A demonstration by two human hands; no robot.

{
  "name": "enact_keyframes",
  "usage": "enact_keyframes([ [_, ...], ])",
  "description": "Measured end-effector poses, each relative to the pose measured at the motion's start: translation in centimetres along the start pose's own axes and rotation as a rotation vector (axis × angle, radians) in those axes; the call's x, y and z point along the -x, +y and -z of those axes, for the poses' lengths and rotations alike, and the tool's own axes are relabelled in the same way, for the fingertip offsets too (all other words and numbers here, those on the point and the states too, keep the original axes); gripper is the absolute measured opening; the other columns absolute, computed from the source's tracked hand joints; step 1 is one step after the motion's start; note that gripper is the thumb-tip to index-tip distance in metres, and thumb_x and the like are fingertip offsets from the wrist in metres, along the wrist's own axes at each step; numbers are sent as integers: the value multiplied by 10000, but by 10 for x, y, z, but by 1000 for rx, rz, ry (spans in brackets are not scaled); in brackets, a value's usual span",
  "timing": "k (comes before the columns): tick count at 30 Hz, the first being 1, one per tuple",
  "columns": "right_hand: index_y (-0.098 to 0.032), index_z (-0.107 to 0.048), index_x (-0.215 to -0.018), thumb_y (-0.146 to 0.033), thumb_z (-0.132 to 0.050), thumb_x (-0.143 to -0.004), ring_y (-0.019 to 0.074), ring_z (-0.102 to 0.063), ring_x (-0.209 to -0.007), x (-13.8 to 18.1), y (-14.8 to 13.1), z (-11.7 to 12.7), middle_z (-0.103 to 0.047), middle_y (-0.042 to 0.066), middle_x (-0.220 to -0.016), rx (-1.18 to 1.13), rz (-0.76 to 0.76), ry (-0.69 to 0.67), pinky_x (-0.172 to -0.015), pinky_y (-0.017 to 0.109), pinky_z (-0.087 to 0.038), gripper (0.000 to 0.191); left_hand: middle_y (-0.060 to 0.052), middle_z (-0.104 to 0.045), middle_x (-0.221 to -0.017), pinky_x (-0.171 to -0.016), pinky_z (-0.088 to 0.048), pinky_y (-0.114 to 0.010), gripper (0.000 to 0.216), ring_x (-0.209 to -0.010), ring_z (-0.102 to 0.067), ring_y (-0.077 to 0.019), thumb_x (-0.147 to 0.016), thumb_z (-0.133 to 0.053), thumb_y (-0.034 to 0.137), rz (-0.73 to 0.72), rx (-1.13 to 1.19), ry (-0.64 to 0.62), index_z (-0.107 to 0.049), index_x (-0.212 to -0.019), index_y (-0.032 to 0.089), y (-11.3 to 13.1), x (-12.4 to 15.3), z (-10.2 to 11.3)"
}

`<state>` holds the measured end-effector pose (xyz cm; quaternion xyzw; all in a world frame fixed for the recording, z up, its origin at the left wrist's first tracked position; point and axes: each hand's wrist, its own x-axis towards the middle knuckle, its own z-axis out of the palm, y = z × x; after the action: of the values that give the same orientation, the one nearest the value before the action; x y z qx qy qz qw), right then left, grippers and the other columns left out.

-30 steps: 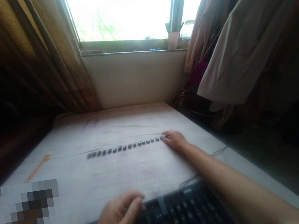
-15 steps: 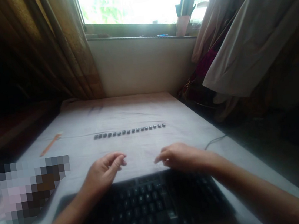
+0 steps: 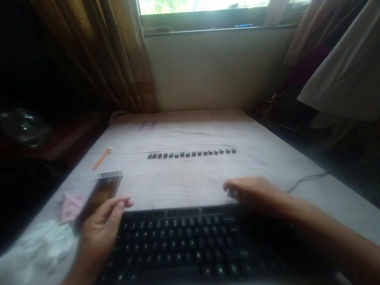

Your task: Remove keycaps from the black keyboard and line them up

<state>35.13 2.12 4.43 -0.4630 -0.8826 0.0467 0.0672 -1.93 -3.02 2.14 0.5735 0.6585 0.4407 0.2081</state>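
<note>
A black keyboard [image 3: 176,244] lies on the pale sheet in front of me, its right part in dark shadow. My left hand [image 3: 100,225] is over its upper left corner, thumb and fingertips pressed together; whatever may be between them is too small to name. Above the keyboard's upper right edge, my right hand [image 3: 254,192] is closed with curled fingers. A small greyish spot shows under its fingertips, too blurred to identify. Beyond both hands, a straight row of several small dark key-like pieces [image 3: 193,154] runs across the sheet.
An orange stick-like tool [image 3: 102,159] lies at the far left. Nearer are a phone-like dark slab [image 3: 102,191], a pink cloth [image 3: 71,206] and whitish crumpled material [image 3: 41,248]. A cable [image 3: 306,178] trails off right. Curtain [image 3: 126,52] and hanging clothes [image 3: 359,55] flank the window.
The view has swung left, so the scene sits further right. My hands have moved apart, the left one back to the keyboard's left corner. The right fingers have curled in.
</note>
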Motion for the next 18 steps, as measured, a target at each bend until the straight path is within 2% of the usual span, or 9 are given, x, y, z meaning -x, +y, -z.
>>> enact_keyframes([
  [3, -211, -641, -964, -261, -400, -904, 198, -714, -661, 15, -5, -11, -751, 47, -804, -128, -118, 287, -597, 282, -540, 253, -48, -708, -1088, -991, -429, -393, 383, -1092, -606, -289, -845, -508, 554, 79, 58, 15, -679, -990, 242, -3, 16, 4],
  [5, -207, -642, -978, -325, -380, -922, 211, -726, -673, 25, -13, -16, -757, 55, -816, -161, -158, 370, -598, 289, -564, 293, -55, -684, -1151, -1003, -410, -413, 404, -1125, -585, -295, -856, -500, 556, 138, 107, 9, -668, -1051, 244, -7, 22, 4],
  [9, -227, -661, -930, -343, -395, -908, 219, -736, -675, 31, -25, -21, -764, 41, -814, -174, -169, 369, -621, 290, -589, 292, -79, -677, -1173, -960, -449, -398, 432, -1112, -601, -283, -860, -516, 549, 244, 312, 8, -650, -1112, 223, -19, 25, 2],
  [12, -231, -662, -918, -365, -410, -882, 225, -733, -660, 26, -22, -23, -762, 41, -798, -216, -203, 395, -621, 296, -592, 288, -94, -672, -1182, -956, -463, -384, 442, -1133, -595, -274, -879, -501, 535, 274, 433, 17, -635, -1136, 201, -20, 26, -2],
  [18, -240, -659, -806, -433, -463, -788, 259, -713, -596, 20, -4, -15, -749, 63, -744, -327, -302, 390, -575, 355, -579, 275, -95, -645, -1242, -1021, -429, -408, 419, -1227, -534, -264, -930, -429, 473, 223, 425, -33, -610, -1181, 190, -5, 32, -23],
])
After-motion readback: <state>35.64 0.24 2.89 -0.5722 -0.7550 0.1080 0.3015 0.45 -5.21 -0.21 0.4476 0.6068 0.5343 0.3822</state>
